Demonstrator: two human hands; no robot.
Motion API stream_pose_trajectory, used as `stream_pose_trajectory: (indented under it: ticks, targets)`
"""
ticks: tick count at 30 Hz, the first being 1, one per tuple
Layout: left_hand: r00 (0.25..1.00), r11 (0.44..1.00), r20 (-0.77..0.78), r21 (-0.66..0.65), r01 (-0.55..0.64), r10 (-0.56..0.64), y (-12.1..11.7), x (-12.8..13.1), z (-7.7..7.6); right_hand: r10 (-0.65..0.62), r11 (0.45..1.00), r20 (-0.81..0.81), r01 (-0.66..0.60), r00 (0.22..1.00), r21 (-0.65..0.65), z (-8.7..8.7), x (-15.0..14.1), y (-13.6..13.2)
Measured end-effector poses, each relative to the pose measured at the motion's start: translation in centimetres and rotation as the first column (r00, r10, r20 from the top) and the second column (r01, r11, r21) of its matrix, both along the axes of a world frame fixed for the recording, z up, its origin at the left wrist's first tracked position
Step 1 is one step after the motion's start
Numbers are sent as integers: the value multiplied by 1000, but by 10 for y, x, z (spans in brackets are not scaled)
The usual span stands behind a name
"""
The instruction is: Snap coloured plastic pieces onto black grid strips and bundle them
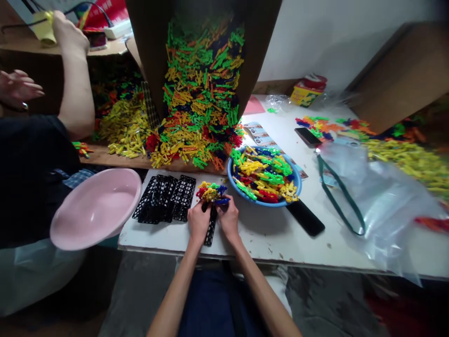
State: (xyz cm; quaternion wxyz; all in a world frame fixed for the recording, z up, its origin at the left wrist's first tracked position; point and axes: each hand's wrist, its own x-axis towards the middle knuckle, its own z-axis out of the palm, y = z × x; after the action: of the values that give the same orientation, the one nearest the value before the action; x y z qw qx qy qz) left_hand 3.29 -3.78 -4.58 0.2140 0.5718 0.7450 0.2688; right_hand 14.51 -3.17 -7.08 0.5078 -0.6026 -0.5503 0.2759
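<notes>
My left hand (199, 222) is closed at the near side of a bunch of small coloured plastic pieces (211, 191), red, yellow, green and blue. On the other side my right hand (228, 217) pinches at a blue piece (222, 201) of the same bunch. A black perforated plastic strip (210, 232) lies beneath, between both hands; its far end is hidden by the pieces. Left of my hands, several similar black perforated strips (157, 199) lie overlapping. A blue bowl (230, 175) heaped with the same kind of coloured pieces stands to the right.
Coloured pieces spill from a tall cardboard box (150, 42) behind the white table (259, 234). A pink basin (94, 206) is at left, near a co-worker's raised arm (75, 79). A black phone (306, 218), clear plastic bags (389, 201) and a yellow pile (410, 164) lie rightward.
</notes>
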Motion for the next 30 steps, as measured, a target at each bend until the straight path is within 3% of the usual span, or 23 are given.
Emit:
stream_pose_trajectory:
  ticks: [5,9,14,19,25,30]
  targets:
    - [990,997,133,68,29,-38,-7,-3,-5,-68,997,-30,66,997,-45,-10,-10,-1]
    - [977,995,204,89,47,-64,-8,-4,-2,-55,997,57,58,997,-49,-11,-9,1]
    - [983,995,175,84,45,-59,-10,-4,-3,12,1000,218,-8,976,-19,-9,0,5]
    - [989,995,142,97,29,-43,-10,-3,-6,111,992,212,-95,971,-83,-4,7,8]
    - [988,995,148,98,25,-40,-11,-2,-10,-49,998,241,55,969,-16,-9,-1,4]
    - [994,994,104,106,24,-35,-13,-1,-13,-11,1000,367,19,930,-19,-9,0,4]
